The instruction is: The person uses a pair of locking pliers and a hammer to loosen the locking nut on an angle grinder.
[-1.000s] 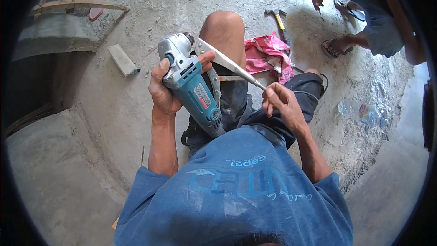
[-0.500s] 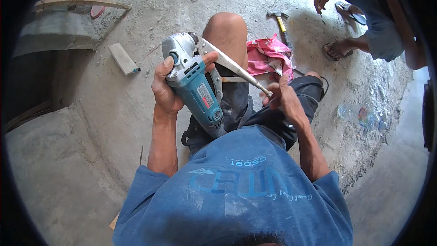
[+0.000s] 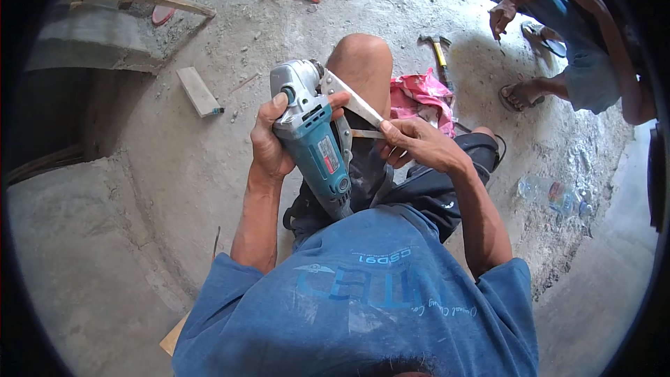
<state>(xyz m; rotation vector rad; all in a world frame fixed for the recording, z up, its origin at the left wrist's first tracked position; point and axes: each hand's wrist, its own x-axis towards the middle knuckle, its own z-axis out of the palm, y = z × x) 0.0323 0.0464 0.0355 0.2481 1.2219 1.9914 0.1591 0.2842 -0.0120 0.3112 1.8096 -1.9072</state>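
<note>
Teal grinder (image 3: pixel 314 141) sits over the knee, left hand (image 3: pixel 269 141) wrapped tight round its body. Looks heavy and rigid, so hold the thick middle. Right hand (image 3: pixel 417 145) pinches the flat metal wrench (image 3: pixel 352 100) at its head; thin, stiff, probably slippery.

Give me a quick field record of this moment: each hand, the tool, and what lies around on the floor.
left hand: grips the body of the angle grinder
right hand: holds the long metal wrench set against the grinder head
floor: hammer, pink cloth, wood block, plastic bottle
nearby: another person crouching, upper right
</note>
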